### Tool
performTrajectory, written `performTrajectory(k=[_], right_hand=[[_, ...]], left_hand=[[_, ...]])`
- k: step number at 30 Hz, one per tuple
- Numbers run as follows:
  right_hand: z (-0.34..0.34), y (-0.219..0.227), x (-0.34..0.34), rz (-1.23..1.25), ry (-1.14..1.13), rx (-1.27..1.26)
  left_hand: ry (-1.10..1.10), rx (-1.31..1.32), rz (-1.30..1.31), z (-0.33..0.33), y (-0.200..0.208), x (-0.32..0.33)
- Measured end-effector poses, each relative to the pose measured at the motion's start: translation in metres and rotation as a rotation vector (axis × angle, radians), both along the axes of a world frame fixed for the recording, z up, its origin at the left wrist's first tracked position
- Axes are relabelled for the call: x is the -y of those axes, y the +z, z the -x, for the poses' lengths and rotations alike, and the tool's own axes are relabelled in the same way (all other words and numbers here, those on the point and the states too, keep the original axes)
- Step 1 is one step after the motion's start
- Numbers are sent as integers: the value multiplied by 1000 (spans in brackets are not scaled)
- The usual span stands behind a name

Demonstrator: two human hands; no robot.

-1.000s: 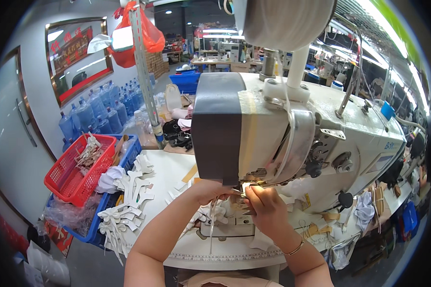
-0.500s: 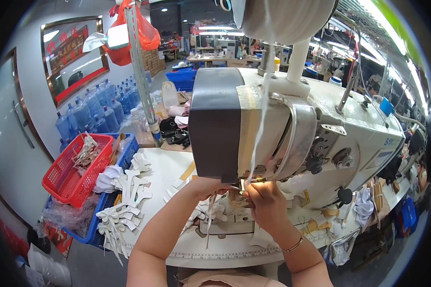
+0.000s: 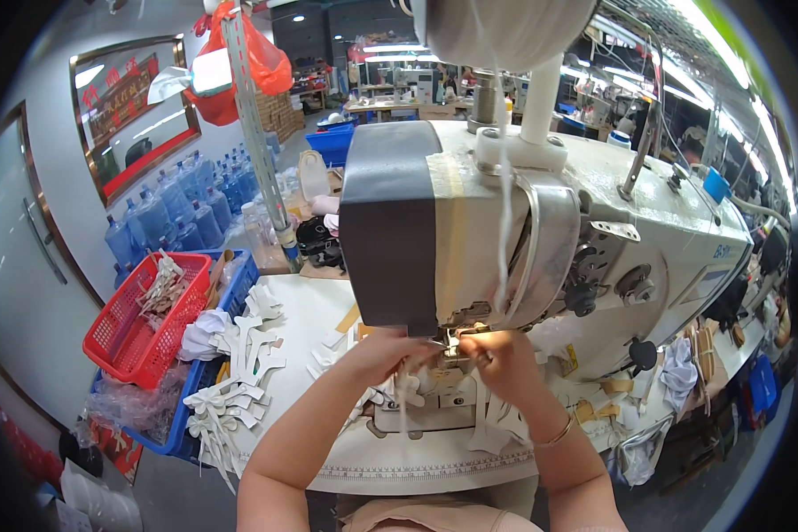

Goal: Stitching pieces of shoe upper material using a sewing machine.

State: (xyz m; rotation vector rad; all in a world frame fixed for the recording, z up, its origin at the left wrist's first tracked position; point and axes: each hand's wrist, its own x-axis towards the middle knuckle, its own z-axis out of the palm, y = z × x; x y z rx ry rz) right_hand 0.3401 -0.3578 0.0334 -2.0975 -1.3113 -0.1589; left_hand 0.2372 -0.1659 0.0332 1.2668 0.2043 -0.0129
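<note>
Many white pieces [image 3: 230,399] lay piled on the table [image 3: 306,306], left of the sewing machine [image 3: 479,239], maybe so they were easy to reach. The left hand [image 3: 381,353] and right hand [image 3: 508,362] were close together under the machine's front, likely because the lit spot was small and needed fingers from 2 sides. Their fingers were bent, but I could not tell what they gripped. A pale strip [image 3: 403,408] hung below the left hand. Both arms slanted inward.

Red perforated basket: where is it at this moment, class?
In the head view, the red perforated basket is at the left, over the blue crate, beyond the pile of white pieces.
</note>
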Motion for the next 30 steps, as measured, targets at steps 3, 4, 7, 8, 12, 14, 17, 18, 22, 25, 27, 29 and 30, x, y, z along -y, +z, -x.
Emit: performTrajectory(k=[3, 4, 7, 8, 12, 14, 17, 18, 22, 25, 27, 29, 30], right_hand=[[-36, -17, -3, -395, 170, -310], [-23, 5, -3, -376, 178, -261], [-28, 14, -11, -151, 187, -477], [-30, 9, -12, -154, 180, -478], [-31, -2, -16, -293, 210, -380], [-29, -10, -19, -376, 154, -307], [-27, -13, -15, -314, 120, -281], [-24, -10, -15, -314, 121, -345], [-35, -22, -17, -319, 101, -517], [-29, -20, -18, -336, 71, -570], [-21, -18, -17, -447, 7, -263], [-13, -20, -1, -369, -101, -95], [0, -14, 5, -388, -141, -54]], left_hand=[[66, -11, -59, 25, 0, 27], [160, 127, -162, 34, -11, 32], [567, 836, -1325, 28, -23, 39], [530, 904, -1424, 23, -24, 40], [518, 1040, -1486, 12, -35, 43], [497, 1057, -1386, 15, -36, 43], [532, 1068, -1345, 16, -40, 44], [526, 1046, -1343, 17, -39, 44], [505, 1059, -1298, 10, -35, 42], [491, 1041, -1284, 11, -33, 40], [541, 904, -1129, 15, -32, 35], [642, 646, -938, 1, -33, 20], [604, 495, -766, -10, -31, 8]])
